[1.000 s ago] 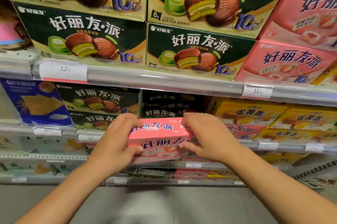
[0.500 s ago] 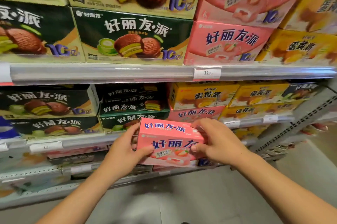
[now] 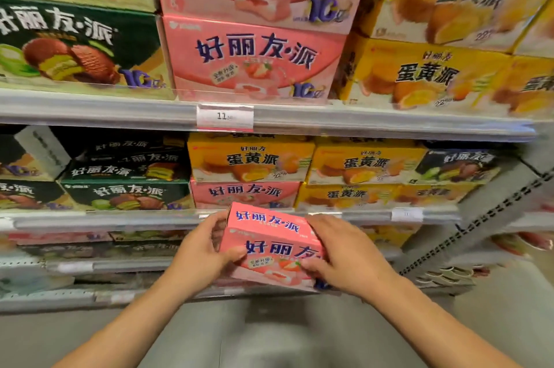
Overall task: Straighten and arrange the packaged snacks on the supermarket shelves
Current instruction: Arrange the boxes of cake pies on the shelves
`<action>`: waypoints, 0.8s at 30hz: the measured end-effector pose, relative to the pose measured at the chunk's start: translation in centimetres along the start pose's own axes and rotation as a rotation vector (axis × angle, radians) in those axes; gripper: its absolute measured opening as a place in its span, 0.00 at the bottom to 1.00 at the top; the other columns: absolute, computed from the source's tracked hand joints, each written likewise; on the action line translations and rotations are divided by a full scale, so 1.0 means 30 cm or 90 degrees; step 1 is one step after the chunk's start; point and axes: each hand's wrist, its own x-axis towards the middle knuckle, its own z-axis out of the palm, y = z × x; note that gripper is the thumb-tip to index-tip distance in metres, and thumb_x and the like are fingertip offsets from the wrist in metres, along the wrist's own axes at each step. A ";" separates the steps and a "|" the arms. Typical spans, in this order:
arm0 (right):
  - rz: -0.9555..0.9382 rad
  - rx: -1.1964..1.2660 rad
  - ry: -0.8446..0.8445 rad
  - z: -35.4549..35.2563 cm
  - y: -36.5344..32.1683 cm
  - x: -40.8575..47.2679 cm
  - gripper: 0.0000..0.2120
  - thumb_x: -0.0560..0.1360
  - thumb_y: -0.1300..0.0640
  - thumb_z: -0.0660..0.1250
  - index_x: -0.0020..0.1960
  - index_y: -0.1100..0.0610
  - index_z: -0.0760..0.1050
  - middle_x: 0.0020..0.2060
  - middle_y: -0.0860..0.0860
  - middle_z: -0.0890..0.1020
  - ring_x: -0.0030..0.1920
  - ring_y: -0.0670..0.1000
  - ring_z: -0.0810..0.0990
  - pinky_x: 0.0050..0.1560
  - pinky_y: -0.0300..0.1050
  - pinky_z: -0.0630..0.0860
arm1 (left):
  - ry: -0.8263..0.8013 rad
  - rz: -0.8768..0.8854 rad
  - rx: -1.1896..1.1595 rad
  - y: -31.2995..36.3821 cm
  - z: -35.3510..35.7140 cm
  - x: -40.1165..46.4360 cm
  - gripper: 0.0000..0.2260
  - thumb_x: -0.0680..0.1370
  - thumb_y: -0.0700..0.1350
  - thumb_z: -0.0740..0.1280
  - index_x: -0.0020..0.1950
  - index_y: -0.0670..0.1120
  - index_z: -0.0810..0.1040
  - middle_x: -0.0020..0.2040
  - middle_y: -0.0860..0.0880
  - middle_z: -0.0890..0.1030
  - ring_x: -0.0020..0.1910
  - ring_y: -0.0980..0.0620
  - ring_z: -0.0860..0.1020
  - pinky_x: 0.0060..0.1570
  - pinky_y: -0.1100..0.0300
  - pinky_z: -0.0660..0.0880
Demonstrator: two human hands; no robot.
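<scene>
Both hands, left [image 3: 198, 250] and right [image 3: 344, 253], pinch the pink box [image 3: 271, 243] at its ends with curled fingers; aimed at 12 o'clock, it could catch the shelf lip [image 3: 120, 219] and slip

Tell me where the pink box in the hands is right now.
The pink box sits low centre in the head view, held between the left hand and right hand, just below the shelf's own pink box.

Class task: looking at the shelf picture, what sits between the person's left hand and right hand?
In the head view, a pink strawberry pie box sits between the left hand and the right hand, gripped at both ends.
</scene>
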 end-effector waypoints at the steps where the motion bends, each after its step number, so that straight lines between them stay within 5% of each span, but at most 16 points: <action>1: -0.004 -0.009 0.002 -0.011 0.028 -0.005 0.35 0.70 0.36 0.67 0.72 0.46 0.63 0.65 0.44 0.74 0.64 0.48 0.72 0.63 0.45 0.68 | 0.009 -0.011 -0.018 0.006 0.032 -0.008 0.25 0.69 0.34 0.76 0.56 0.58 0.73 0.48 0.56 0.83 0.48 0.63 0.80 0.49 0.66 0.76; 6: -0.030 -0.018 0.015 -0.069 0.105 -0.019 0.32 0.72 0.40 0.67 0.72 0.49 0.64 0.65 0.45 0.73 0.64 0.49 0.70 0.64 0.46 0.68 | -0.064 -0.026 -0.105 0.032 0.024 -0.026 0.20 0.74 0.47 0.72 0.64 0.57 0.73 0.55 0.56 0.83 0.54 0.58 0.81 0.52 0.62 0.78; 9: -0.044 -0.016 0.020 -0.090 0.120 -0.031 0.32 0.73 0.41 0.67 0.73 0.50 0.63 0.67 0.45 0.72 0.66 0.49 0.69 0.66 0.45 0.67 | 0.032 -0.073 -0.121 0.038 -0.066 0.027 0.20 0.71 0.60 0.68 0.62 0.56 0.76 0.59 0.52 0.81 0.58 0.52 0.80 0.55 0.50 0.79; 11: -0.044 -0.018 0.021 -0.100 0.121 -0.037 0.34 0.73 0.41 0.67 0.74 0.50 0.62 0.69 0.46 0.71 0.68 0.49 0.67 0.69 0.46 0.65 | 0.170 -0.049 -0.019 0.055 -0.114 0.092 0.17 0.75 0.54 0.70 0.63 0.54 0.75 0.59 0.51 0.80 0.56 0.51 0.79 0.53 0.49 0.79; 14: -0.040 -0.026 0.032 -0.121 0.122 -0.045 0.34 0.73 0.40 0.66 0.75 0.50 0.61 0.70 0.44 0.70 0.68 0.48 0.66 0.70 0.46 0.63 | 0.252 0.016 0.094 0.110 -0.147 0.200 0.26 0.75 0.48 0.72 0.71 0.51 0.68 0.63 0.52 0.74 0.57 0.54 0.75 0.52 0.57 0.75; 18: -0.039 -0.030 0.046 -0.154 0.119 -0.052 0.33 0.74 0.40 0.65 0.75 0.49 0.60 0.69 0.43 0.70 0.67 0.47 0.67 0.69 0.46 0.65 | 0.250 -0.029 0.108 0.165 -0.159 0.328 0.34 0.70 0.50 0.77 0.71 0.46 0.65 0.68 0.44 0.69 0.65 0.43 0.71 0.63 0.42 0.72; 24: -0.020 -0.014 0.071 -0.172 0.112 -0.066 0.33 0.74 0.41 0.66 0.75 0.49 0.61 0.68 0.43 0.70 0.67 0.47 0.67 0.69 0.47 0.66 | 0.217 -0.077 -0.015 0.168 -0.169 0.395 0.38 0.67 0.48 0.80 0.71 0.46 0.63 0.63 0.45 0.76 0.62 0.43 0.75 0.63 0.43 0.72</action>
